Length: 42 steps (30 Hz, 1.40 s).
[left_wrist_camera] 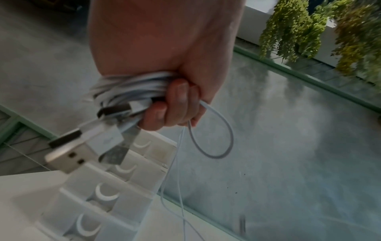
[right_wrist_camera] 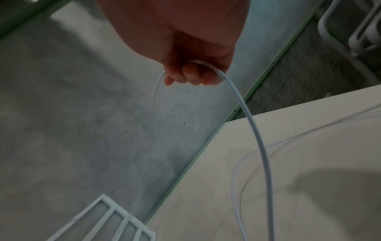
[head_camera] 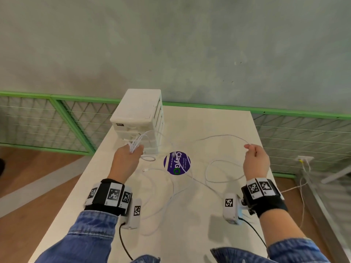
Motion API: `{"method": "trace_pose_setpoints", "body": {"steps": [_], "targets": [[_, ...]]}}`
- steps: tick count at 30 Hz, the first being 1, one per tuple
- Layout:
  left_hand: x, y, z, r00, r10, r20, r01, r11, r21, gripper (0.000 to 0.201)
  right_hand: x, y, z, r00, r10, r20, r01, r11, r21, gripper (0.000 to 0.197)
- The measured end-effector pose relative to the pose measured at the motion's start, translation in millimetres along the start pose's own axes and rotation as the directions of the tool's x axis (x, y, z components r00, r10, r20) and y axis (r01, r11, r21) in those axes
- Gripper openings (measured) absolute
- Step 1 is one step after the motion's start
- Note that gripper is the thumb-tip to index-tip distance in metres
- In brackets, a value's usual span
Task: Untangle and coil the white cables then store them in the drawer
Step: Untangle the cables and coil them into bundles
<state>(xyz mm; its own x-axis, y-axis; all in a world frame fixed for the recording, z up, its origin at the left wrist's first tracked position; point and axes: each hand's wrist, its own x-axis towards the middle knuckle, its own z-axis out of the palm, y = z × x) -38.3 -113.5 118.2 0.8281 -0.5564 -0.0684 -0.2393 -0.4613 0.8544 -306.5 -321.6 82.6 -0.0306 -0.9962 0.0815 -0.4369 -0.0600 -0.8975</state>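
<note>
left hand (head_camera: 126, 158) clenched round the coil (left_wrist_camera: 132, 88) by the drawers (head_camera: 140, 118), right hand (head_camera: 255, 160) pinching loose cable (head_camera: 218, 137) over the table (head_camera: 190, 215), so probably best feeding slack in slow, even loops, no yanking.

I see thin white cables (head_camera: 218, 137) with a smooth, slightly glossy plastic sheath, and bare silvery metal on the USB plug (left_wrist_camera: 63, 159). The small white drawer unit (head_camera: 139, 118) reads as matt, faintly translucent plastic. My table's cream top (head_camera: 224, 234) looks smooth and matt, with a glossy round purple sticker (head_camera: 177, 163). The grey wall (head_camera: 190, 44) looks like rough, mottled concrete. My blue sleeves (head_camera: 89, 242) are coarse denim cloth.
</note>
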Motion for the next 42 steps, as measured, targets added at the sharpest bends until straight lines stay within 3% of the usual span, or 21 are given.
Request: {"method": "trace_pose_setpoints", "body": {"steps": [3,5,6,8,10,12,14,18,21,23,27,32,35,39,42], "targets": [[-5,10,7,0.999,0.018,0.033,-0.018,1.000,-0.014,0.032,-3,4,6,0.988,0.024,0.152,0.018,0.964,-0.267,0.034],[-9,18,13,0.996,0.023,0.083,-0.022,0.999,-0.024,0.034,-15,-2,16,0.960,-0.067,0.270,0.173,0.903,-0.393,0.044],[-12,22,18,0.993,0.031,0.116,-0.029,0.999,-0.022,0.033,-24,-8,22,0.932,-0.170,0.320,0.284,0.891,-0.353,0.049],[-20,35,26,0.979,0.058,0.197,-0.059,0.998,-0.004,0.031,-41,-26,34,0.793,-0.462,0.397,0.559,0.812,-0.170,0.050],[-29,47,34,0.955,0.085,0.283,-0.092,0.996,0.009,0.032,-52,-44,43,0.632,-0.609,0.478,0.705,0.708,-0.030,0.053],[-37,57,37,0.929,0.121,0.350,-0.131,0.991,0.003,0.034,-58,-58,48,0.563,-0.597,0.571,0.702,0.710,0.051,0.062],[-43,65,37,0.906,0.151,0.397,-0.159,0.987,-0.012,0.033,-60,-64,50,0.541,-0.570,0.618,0.669,0.737,0.094,0.066],[-45,72,28,0.884,0.144,0.445,-0.123,0.990,-0.076,0.039,-60,-66,52,0.572,-0.642,0.511,0.688,0.715,0.128,0.053],[-46,74,22,0.864,0.135,0.484,-0.103,0.990,-0.092,0.045,-56,-67,56,0.601,-0.706,0.375,0.722,0.680,0.123,0.021],[-45,74,20,0.858,0.142,0.494,-0.128,0.990,-0.063,0.049,-51,-66,58,0.602,-0.708,0.369,0.736,0.672,0.086,0.010],[-41,66,15,0.858,0.114,0.500,-0.148,0.988,0.030,0.053,-33,-54,51,0.601,-0.710,0.366,0.772,0.635,-0.036,0.023],[-37,56,7,0.831,0.039,0.554,-0.096,0.993,0.074,0.067,-9,-46,37,0.690,-0.663,0.290,0.710,0.697,-0.098,0.010],[-41,60,5,0.756,0.014,0.655,-0.118,0.986,0.115,0.056,-2,-42,38,0.690,-0.657,0.303,0.717,0.678,-0.163,0.010],[-43,61,3,0.655,-0.003,0.756,-0.190,0.967,0.169,0.039,9,-26,38,0.754,-0.572,0.323,0.651,0.718,-0.246,0.016],[-41,62,6,0.690,0.006,0.724,-0.178,0.971,0.162,0.030,7,-14,42,0.791,-0.418,0.447,0.575,0.759,-0.307,0.019]]}}
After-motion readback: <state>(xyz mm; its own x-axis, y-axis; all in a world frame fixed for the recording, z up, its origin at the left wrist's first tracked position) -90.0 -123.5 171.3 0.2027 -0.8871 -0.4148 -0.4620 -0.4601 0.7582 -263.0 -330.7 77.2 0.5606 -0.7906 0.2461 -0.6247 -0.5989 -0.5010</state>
